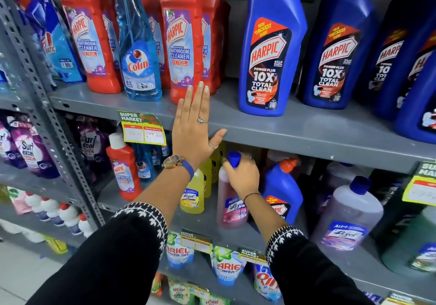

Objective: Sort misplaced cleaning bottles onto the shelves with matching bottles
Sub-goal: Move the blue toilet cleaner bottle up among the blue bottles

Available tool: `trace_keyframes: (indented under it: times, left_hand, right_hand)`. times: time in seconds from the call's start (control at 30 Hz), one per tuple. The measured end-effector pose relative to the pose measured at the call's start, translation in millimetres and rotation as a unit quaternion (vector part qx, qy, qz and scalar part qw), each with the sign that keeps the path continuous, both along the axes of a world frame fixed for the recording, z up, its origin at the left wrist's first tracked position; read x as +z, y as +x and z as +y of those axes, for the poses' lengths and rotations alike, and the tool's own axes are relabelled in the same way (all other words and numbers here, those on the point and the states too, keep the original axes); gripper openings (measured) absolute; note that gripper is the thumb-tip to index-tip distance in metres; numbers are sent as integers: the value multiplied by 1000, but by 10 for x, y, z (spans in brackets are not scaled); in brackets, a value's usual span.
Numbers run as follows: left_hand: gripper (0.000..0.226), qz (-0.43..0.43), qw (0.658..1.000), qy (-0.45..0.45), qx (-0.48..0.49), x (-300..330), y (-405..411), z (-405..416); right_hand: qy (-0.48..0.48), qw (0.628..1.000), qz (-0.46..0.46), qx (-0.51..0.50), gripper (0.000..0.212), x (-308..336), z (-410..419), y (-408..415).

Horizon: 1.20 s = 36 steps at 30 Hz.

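Nearest, the right hand (241, 175) is closed around the neck of a pink Lizol bottle (230, 201) just under its blue cap (234, 158), on the middle shelf (207, 222); the bottle stands upright between the yellow Lizol bottles (193, 193) on its left and a small blue Harpic bottle (282, 191) on its right. The left hand (194, 127) is open and flat, holding nothing, fingers spread against the edge of the upper shelf (306, 132). The sorting looks well short of done: that blue Harpic seems to belong with the large blue Harpic bottles (269, 45) above, and a small red Harpic bottle (123, 172) stands by the Colin bottles (144, 165) on the middle shelf. Farther back, a blue Colin spray bottle (136, 45) sits among the red Harpic bathroom cleaners (181, 38). The pink bottle is translucent, nearly full, its floral label partly hidden by the wrist.
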<state>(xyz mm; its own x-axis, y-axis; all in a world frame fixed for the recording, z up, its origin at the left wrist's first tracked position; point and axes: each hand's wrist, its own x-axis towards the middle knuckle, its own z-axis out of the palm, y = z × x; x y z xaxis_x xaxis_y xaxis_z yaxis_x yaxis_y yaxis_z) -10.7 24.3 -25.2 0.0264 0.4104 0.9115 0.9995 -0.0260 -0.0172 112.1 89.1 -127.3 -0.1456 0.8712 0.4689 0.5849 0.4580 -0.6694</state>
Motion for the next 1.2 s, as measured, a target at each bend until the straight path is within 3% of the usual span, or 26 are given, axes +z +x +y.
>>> trace_keyframes:
  times: [0.13,0.23,0.3,0.37,0.43,0.5,0.57,0.67,0.93,1.2]
  left_hand:
    - [76,3,1000,-1,5,1,4,-8]
    - [76,1,1000,1,4,0,7,-10]
    - [76,2,1000,2,2,5,5,-7]
    - [76,5,1000,1,5,10,9,-10]
    - [76,5,1000,-1,7,9,9,-13]
    - [76,6,1000,-1,5,4,4,-13]
    - [76,7,1000,-1,7,4,2,-11]
    - [77,10,1000,-3,11,3,1,-13]
    - [76,8,1000,-5,3,0,-15,-4]
    - [76,-4,1000,-27,-10,11,-6,-42]
  right_hand:
    - [13,999,14,41,35,81,-82,60]
    - [93,992,34,76,46,212,-266,214]
    - [178,983,50,-11,38,247,-355,337]
    - [213,960,90,-158,43,231,-365,481]
    - [147,949,134,-245,59,211,-324,644]
    - [13,953,171,-249,79,220,-243,808]
    - [-122,952,181,-213,79,248,-140,947]
    - [-250,957,88,-114,71,309,-109,993]
    - [-202,971,43,-120,50,374,-323,934]
    - [-194,970,135,-55,40,709,-876,842]
